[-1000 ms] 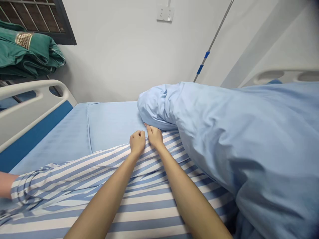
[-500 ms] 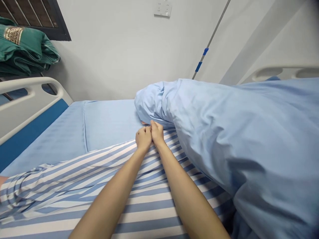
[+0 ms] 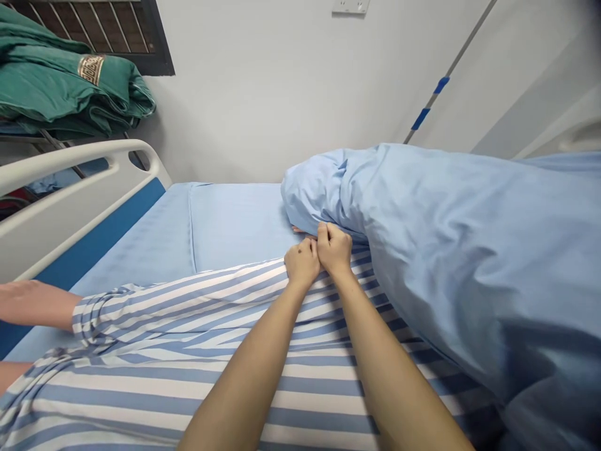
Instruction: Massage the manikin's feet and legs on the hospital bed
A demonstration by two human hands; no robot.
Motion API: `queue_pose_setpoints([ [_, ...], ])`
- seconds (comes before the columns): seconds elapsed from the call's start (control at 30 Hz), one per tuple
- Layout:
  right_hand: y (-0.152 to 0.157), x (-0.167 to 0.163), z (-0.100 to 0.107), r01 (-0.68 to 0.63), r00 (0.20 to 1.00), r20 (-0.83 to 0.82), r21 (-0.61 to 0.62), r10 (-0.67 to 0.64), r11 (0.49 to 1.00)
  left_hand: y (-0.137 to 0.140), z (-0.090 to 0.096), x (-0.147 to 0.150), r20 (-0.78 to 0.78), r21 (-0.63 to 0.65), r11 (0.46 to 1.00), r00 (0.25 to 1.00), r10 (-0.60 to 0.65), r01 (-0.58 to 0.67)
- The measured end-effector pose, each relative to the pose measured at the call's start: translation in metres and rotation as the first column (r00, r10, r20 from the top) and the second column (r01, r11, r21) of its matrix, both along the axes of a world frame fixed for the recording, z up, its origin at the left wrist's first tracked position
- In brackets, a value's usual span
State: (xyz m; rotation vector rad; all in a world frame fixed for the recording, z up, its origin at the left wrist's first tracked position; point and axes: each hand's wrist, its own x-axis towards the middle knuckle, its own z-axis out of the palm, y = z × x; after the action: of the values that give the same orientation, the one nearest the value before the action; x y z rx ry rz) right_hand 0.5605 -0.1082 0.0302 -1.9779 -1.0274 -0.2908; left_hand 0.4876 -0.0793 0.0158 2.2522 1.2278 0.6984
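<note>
My left hand point(image 3: 303, 262) and my right hand point(image 3: 334, 247) are side by side, both closed, with knuckles up. They rest against the far side of the blue-and-white striped trousers point(image 3: 188, 300) of a person lying on the bed. What my fingers grip, if anything, is hidden beneath them. Just beyond and to the right bulges a light blue quilt point(image 3: 441, 213), covering the person's upper part. A small patch of skin point(image 3: 297, 229) peeks out at the quilt's edge, beside my hands.
Light blue sheet point(image 3: 235, 219) covers the mattress along the wall. A white and blue bed end board point(image 3: 94, 207) stands at the left, near a bare lower leg point(image 3: 42, 304). Folded green fabric point(image 3: 70, 88) lies behind it. A thin pole point(image 3: 451, 72) rises behind the quilt.
The view has swung left, bringing the person's bare lower legs and more of the end board into sight. Both my hands stay closed together at the trousers, beside the quilt.
</note>
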Motion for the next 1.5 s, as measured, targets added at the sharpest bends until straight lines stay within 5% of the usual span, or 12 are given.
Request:
queue_pose_setpoints([
  [0.23,0.008,0.005,-0.017,0.069,0.986,-0.147,-0.069,-0.079,0.995,0.007,-0.004,-0.001,0.118,-0.060,0.998,0.993,0.004,0.003],
  [0.37,0.008,0.003,-0.014,0.062,0.983,-0.172,-0.047,-0.069,0.997,0.016,0.008,0.005,0.271,-0.140,0.986,0.961,-0.044,0.085],
  [0.53,0.009,0.010,-0.018,0.051,0.971,-0.235,0.065,-0.034,0.997,0.016,0.014,0.019,0.498,-0.262,0.962,0.865,0.063,0.081],
  [0.73,0.010,0.014,-0.021,0.021,0.966,-0.259,0.133,0.014,0.991,0.004,-0.004,0.011,0.315,-0.119,0.992,0.949,0.010,0.029],
  [0.9,0.001,0.001,0.002,0.138,0.990,0.014,-0.022,-0.138,0.990,0.004,-0.002,0.008,0.265,-0.120,0.992,0.964,-0.003,0.036],
  [1.0,-0.005,0.004,0.011,0.222,0.964,0.149,-0.001,-0.219,0.975,0.003,0.001,0.008,0.213,-0.119,0.992,0.977,-0.002,0.028],
  [1.13,-0.007,0.027,-0.006,0.275,0.961,0.028,0.040,-0.276,0.961,0.000,0.000,0.007,0.171,-0.124,0.991,0.985,-0.019,0.041],
  [1.33,-0.002,0.044,-0.031,0.210,0.975,-0.057,-0.088,-0.216,0.974,0.008,-0.003,-0.002,0.227,-0.185,0.971,0.968,-0.107,0.151],
  [1.5,-0.005,0.040,-0.026,0.184,0.980,-0.049,-0.123,-0.192,0.975,0.039,-0.009,-0.066,0.290,-0.233,0.960,0.954,-0.082,0.153],
])
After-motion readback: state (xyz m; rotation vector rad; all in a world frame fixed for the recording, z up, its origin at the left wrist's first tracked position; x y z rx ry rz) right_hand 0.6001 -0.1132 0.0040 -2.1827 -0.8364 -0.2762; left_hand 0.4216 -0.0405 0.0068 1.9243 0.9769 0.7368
